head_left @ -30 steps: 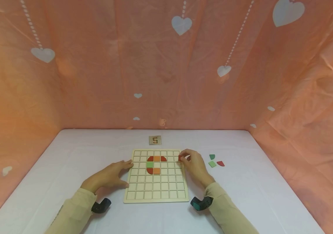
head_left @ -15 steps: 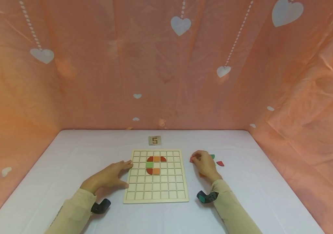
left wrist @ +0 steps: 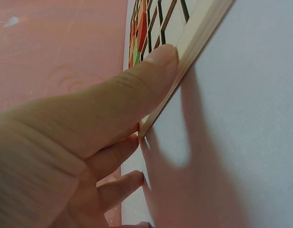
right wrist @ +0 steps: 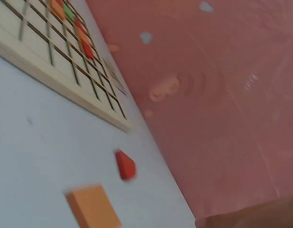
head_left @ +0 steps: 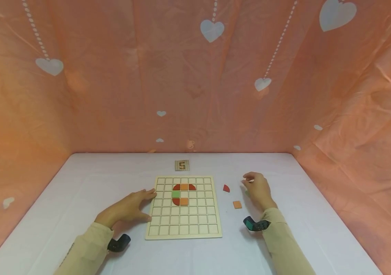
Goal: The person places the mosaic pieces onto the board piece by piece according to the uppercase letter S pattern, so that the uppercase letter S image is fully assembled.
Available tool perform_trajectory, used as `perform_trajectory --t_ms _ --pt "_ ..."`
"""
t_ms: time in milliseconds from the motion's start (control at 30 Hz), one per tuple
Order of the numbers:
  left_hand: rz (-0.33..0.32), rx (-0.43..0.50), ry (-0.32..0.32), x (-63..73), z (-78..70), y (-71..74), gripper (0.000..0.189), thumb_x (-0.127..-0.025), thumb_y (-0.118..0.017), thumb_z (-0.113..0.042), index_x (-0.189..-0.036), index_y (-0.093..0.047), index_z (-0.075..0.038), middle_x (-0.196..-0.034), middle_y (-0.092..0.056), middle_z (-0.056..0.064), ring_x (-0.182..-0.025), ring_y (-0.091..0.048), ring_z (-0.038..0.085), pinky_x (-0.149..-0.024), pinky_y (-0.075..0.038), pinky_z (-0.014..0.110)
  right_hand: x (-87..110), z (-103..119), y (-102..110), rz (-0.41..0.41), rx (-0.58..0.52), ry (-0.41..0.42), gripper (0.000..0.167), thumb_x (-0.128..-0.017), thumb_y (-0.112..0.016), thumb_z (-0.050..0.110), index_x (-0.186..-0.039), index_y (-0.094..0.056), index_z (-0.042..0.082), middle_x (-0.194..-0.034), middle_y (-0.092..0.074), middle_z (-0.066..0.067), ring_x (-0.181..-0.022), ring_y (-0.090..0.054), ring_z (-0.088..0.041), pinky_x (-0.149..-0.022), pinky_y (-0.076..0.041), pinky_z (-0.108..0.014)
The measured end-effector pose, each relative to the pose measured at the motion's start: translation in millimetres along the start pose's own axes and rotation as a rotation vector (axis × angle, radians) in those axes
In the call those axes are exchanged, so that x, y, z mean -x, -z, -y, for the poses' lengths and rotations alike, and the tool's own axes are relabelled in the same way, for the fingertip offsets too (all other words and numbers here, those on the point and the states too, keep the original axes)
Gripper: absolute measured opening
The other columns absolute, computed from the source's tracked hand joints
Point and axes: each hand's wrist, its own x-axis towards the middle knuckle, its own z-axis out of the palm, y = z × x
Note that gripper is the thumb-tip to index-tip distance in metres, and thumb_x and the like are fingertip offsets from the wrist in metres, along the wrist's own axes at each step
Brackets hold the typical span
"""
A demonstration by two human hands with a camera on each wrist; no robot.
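Observation:
A pale wooden grid board [head_left: 184,219] lies on the table. Set in its cells are red quarter-round tiles [head_left: 176,201], orange square tiles [head_left: 184,186] and a light green square tile [head_left: 176,194]. My left hand [head_left: 128,208] rests at the board's left edge, fingers and thumb spread; in the left wrist view the thumb lies on the frame. My right hand [head_left: 258,190] hovers over the loose pieces on the right, fingers loosely bent, nothing visible between thumb and fingertips. It mostly hides a green piece [head_left: 247,193]. Left of it lie a red quarter-round piece [head_left: 226,188] and an orange square [head_left: 237,204].
Behind the board lies a small pattern card [head_left: 182,165] with an S-like figure. A white cloth covers the table [head_left: 113,168]. Orange curtains [head_left: 181,76] with pale hearts enclose its back and sides.
My right hand has carried a red quarter-round piece away from the board's right edge, set it on the table and moved further right. The left hand has stayed in place.

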Motion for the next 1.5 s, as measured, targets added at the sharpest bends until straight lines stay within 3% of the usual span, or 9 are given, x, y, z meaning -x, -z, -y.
perform_trajectory --t_ms 167,433,700,1000,1300,1500 --pt "0.006 0.002 0.011 0.9 0.7 -0.8 0.083 -0.076 -0.087 -0.02 -0.148 -0.05 -0.005 -0.162 -0.038 0.018 -0.15 -0.027 0.051 -0.122 -0.026 0.066 -2.7 -15 10 0.011 0.056 -0.056 0.03 -0.097 -0.062 0.016 -0.12 -0.067 -0.001 -0.116 -0.068 -0.022 -0.101 -0.063 -0.034 -0.085 -0.052 -0.046" --pt "0.003 -0.001 0.003 0.2 1.6 -0.4 0.082 -0.076 -0.086 -0.019 -0.148 -0.05 -0.003 -0.162 -0.038 0.019 -0.15 -0.027 0.051 -0.122 -0.024 0.067 -3.8 -21 9 0.036 0.133 -0.068 0.031 -0.095 -0.065 0.019 -0.115 -0.067 -0.004 -0.111 -0.069 -0.023 -0.095 -0.065 -0.033 -0.081 -0.053 -0.046" --pt "0.002 -0.002 0.029 -0.1 -2.2 0.2 0.081 -0.076 -0.087 -0.019 -0.147 -0.051 -0.005 -0.162 -0.039 0.015 -0.15 -0.028 0.05 -0.122 -0.025 0.066 -4.7 -14 -2 0.0 0.055 0.013 0.023 -0.093 -0.064 0.006 -0.114 -0.065 -0.002 -0.107 -0.071 -0.022 -0.094 -0.067 -0.032 -0.079 -0.054 -0.042" --pt "-0.006 -0.01 0.009 -0.4 -1.1 0.3 0.082 -0.075 -0.088 -0.02 -0.147 -0.051 -0.004 -0.162 -0.04 0.014 -0.15 -0.029 0.049 -0.122 -0.026 0.065 -5.3 -1 -9 -0.041 -0.105 0.119 0.018 -0.094 -0.058 -0.004 -0.108 -0.068 -0.006 -0.101 -0.069 -0.023 -0.088 -0.068 -0.029 -0.066 -0.05 -0.019" --pt "0.005 0.007 0.033 -2.7 -0.9 -0.2 0.082 -0.075 -0.088 -0.019 -0.147 -0.051 -0.005 -0.162 -0.038 0.015 -0.151 -0.027 0.049 -0.123 -0.025 0.064 1.0 28 -26 0.07 -0.193 0.147 0.019 -0.096 -0.059 -0.001 -0.113 -0.068 -0.003 -0.107 -0.069 -0.02 -0.091 -0.069 -0.025 -0.07 -0.055 -0.023" --pt "0.007 -0.012 0.021 -3.4 0.2 0.5 0.083 -0.075 -0.088 -0.02 -0.148 -0.051 -0.004 -0.162 -0.039 0.016 -0.15 -0.027 0.05 -0.123 -0.025 0.065 13.0 50 -44 0.126 -0.255 0.203 0.017 -0.093 -0.062 -0.005 -0.108 -0.07 -0.003 -0.102 -0.07 -0.018 -0.083 -0.069 -0.021 -0.066 -0.055 -0.021"
